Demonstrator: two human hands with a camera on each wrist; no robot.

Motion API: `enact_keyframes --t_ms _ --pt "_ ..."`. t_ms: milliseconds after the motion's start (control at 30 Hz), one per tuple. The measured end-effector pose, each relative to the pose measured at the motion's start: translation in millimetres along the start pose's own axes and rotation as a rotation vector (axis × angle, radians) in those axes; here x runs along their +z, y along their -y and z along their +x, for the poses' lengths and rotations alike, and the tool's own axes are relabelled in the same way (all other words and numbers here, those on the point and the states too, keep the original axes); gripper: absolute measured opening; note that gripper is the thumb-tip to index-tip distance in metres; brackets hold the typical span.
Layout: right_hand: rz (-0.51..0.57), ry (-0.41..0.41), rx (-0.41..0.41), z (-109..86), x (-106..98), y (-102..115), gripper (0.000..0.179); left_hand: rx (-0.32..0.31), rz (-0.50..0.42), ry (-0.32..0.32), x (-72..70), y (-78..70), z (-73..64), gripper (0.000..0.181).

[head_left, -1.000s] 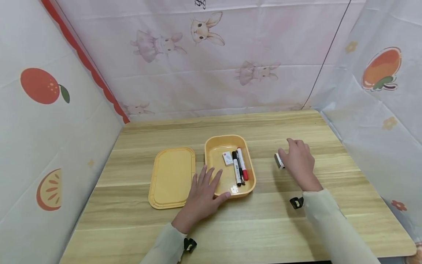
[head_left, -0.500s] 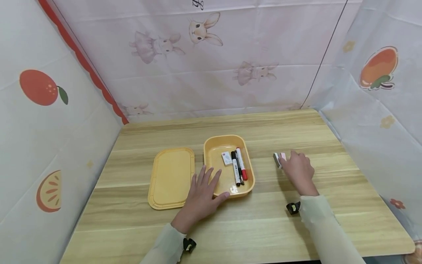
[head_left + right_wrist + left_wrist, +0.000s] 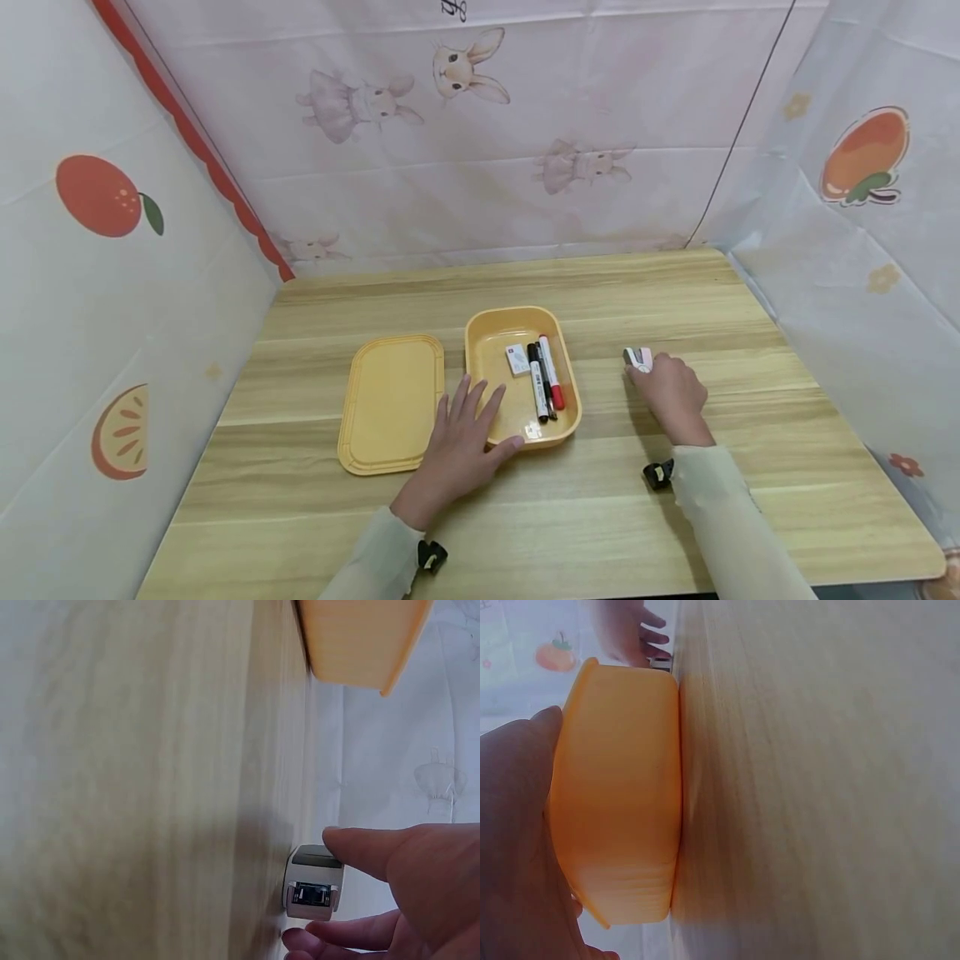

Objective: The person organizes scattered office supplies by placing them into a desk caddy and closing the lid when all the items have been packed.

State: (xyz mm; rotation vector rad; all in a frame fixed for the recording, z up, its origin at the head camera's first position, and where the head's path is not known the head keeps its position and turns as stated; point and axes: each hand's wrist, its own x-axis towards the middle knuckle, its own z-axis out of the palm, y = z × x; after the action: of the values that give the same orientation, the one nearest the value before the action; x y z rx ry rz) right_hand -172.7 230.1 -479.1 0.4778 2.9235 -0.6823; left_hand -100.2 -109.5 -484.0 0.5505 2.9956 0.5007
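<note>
A wood-grain table (image 3: 300,517) with rounded corners is enclosed on three sides by creased fabric hangings. The pale pink back hanging (image 3: 637,83) is printed with rabbits and crossed by a thin dark line (image 3: 760,83). The white left hanging (image 3: 45,333) is decorated with a red fruit (image 3: 99,196) and a citrus slice (image 3: 122,432); its far side is bordered by a red scalloped band (image 3: 191,137). On the right hanging (image 3: 795,217), an orange fruit (image 3: 865,154) and small flowers (image 3: 883,279) are shown. The tabletop is softly lit.
</note>
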Motion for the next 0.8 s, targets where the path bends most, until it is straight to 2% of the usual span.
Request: enact_keyframes --t_ms 267,467,800 --pt "-0.006 0.018 0.021 -1.4 1 1 0.036 -0.005 -0.01 0.007 0.6 -0.5 0.1 0.086" --pt "-0.007 0.022 0.025 -2.2 -1 2 0.037 -0.003 -0.008 0.007 1.5 -0.1 0.2 0.086" --pt "0.048 -0.022 -0.065 -13.2 -12 20 0.04 -0.001 -0.004 0.003 3.0 1.9 1.3 0.087"
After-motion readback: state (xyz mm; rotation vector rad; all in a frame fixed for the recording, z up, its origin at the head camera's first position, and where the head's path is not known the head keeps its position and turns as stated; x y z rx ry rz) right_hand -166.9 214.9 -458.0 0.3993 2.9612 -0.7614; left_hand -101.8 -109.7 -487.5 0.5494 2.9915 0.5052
